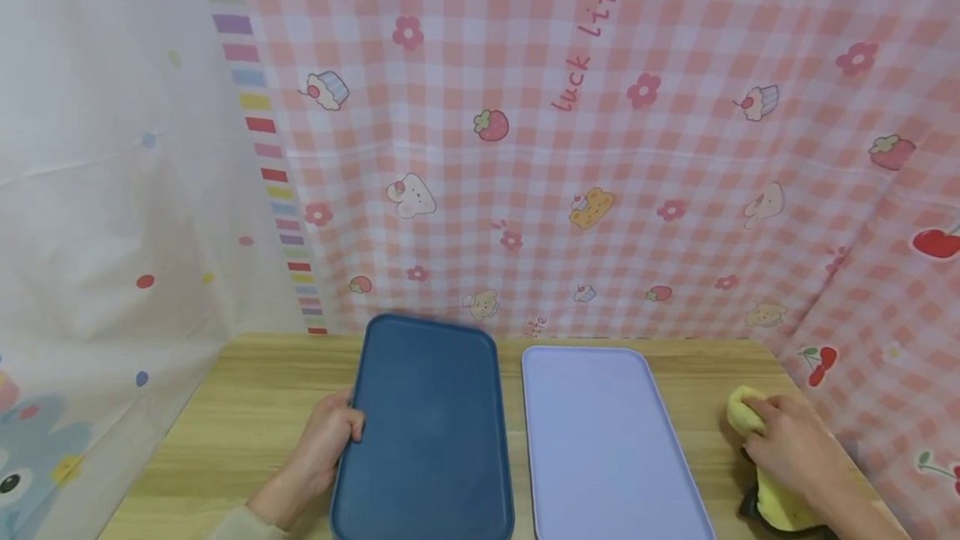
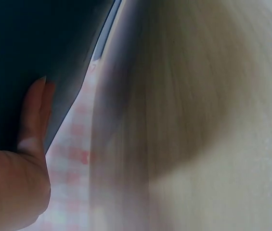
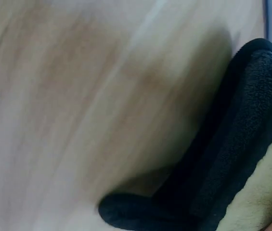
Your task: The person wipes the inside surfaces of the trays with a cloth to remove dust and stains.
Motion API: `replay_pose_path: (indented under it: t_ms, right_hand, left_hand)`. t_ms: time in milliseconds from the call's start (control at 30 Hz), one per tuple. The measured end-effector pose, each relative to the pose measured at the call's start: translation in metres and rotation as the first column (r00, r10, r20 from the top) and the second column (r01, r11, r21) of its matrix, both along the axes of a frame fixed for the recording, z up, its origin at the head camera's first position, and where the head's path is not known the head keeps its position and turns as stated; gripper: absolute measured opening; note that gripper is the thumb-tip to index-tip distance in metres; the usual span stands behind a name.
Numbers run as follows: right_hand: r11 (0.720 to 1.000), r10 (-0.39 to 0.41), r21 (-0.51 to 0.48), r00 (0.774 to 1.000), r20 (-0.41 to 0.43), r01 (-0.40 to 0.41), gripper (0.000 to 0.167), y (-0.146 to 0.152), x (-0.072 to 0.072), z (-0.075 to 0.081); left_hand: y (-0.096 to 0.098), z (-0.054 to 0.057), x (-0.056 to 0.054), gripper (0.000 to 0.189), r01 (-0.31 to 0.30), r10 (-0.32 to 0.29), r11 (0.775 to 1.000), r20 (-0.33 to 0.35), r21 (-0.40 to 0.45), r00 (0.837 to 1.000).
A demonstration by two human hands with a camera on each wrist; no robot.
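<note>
My left hand (image 1: 326,440) grips the left edge of a dark blue rectangular tray (image 1: 427,432), its thumb over the rim. In the left wrist view the tray (image 2: 10,57) is tilted up from the wooden table. On the right, my right hand (image 1: 795,444) holds a bunched yellow cloth (image 1: 746,413) with a dark edge, part of it hanging below the palm. Up close in the right wrist view, the cloth (image 3: 241,130) shows a dark grey fuzzy side and a yellow side; most of that hand is out of frame there.
A lilac tray (image 1: 600,440) lies on the wooden table (image 1: 225,432), between the blue tray and my right hand. Behind the table hangs a pink checked curtain (image 1: 525,173); a white dotted one (image 1: 112,215) hangs at the left.
</note>
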State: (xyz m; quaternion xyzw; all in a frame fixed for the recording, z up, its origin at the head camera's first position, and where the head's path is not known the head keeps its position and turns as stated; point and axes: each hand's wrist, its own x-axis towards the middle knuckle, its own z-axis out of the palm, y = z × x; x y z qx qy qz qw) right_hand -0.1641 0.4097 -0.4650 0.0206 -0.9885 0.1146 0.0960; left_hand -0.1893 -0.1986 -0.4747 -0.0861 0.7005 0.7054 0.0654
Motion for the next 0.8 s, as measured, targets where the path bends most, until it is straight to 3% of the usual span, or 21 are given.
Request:
replay_pose_path:
  t_ms: [300,800]
  right_hand:
    - [0.999,-0.033,-0.024,0.997,0.068,0.034,0.051,-0.002,-0.001,-0.011]
    - [1.000,-0.001,-0.011,1.000,0.031,0.001,0.049,-0.008,0.003,-0.021]
  left_hand:
    - [0.000,-0.003,-0.001,0.073,0.012,-0.012,1.000,0.016,-0.007,1.000]
    - [-0.007,-0.009,-0.006,0.079,0.078,-0.076,0.996,0.043,-0.036,0.996]
